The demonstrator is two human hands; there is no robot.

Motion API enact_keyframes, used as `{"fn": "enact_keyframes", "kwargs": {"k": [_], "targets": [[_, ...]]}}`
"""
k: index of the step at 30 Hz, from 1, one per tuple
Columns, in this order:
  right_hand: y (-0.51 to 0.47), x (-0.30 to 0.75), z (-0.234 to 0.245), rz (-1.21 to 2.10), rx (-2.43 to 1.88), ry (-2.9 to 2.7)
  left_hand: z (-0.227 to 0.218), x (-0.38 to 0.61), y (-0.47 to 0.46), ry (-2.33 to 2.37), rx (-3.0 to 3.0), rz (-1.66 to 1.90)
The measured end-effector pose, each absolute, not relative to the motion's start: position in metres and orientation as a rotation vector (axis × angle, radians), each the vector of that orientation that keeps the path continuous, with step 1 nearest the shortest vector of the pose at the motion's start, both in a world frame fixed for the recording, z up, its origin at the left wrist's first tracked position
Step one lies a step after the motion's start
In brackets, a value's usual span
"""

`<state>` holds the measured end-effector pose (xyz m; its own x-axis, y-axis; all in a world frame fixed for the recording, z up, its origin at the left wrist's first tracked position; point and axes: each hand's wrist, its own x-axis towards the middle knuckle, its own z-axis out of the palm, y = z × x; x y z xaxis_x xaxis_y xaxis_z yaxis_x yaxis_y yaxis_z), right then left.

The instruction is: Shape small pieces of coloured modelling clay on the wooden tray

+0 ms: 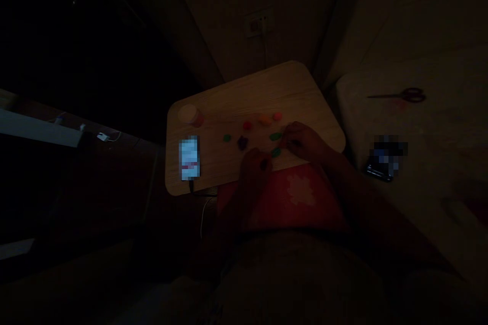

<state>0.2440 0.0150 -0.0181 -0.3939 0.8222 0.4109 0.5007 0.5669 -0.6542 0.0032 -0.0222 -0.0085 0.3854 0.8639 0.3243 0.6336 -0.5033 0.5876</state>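
Note:
The scene is very dark. My left hand [256, 165] is at the near edge of a small wooden table, its fingers curled and their tips against a green lump [276, 152] that looks like modelling clay. From the right, my right hand [301, 139] meets the same lump with bent fingers in a pinch. Just beyond it lies a second green lump [275, 136], close to my right fingertips. Farther back are a pink lump [277, 117], an orange lump [265, 120] and a red lump [247, 125]. A dark purple lump [242, 142] and another green lump [227, 138] lie to the left.
On the wooden table [236, 96], a lit phone [189, 157] with a cable and a pale cup [190, 116] stand at the left. Scissors [407, 95] and a dark shiny device [381, 170] lie on the surface at right. Red cloth [263, 203] is below the table edge.

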Motion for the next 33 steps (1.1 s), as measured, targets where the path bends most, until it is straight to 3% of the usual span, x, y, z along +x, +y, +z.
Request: {"fn": "enact_keyframes", "kwargs": {"k": [33], "targets": [[0.0119,0.2467,-0.0109,0.664,-1.024,-1.937,-0.0079,0.0001,-0.0252,1.307,2.198,0.964]]}}
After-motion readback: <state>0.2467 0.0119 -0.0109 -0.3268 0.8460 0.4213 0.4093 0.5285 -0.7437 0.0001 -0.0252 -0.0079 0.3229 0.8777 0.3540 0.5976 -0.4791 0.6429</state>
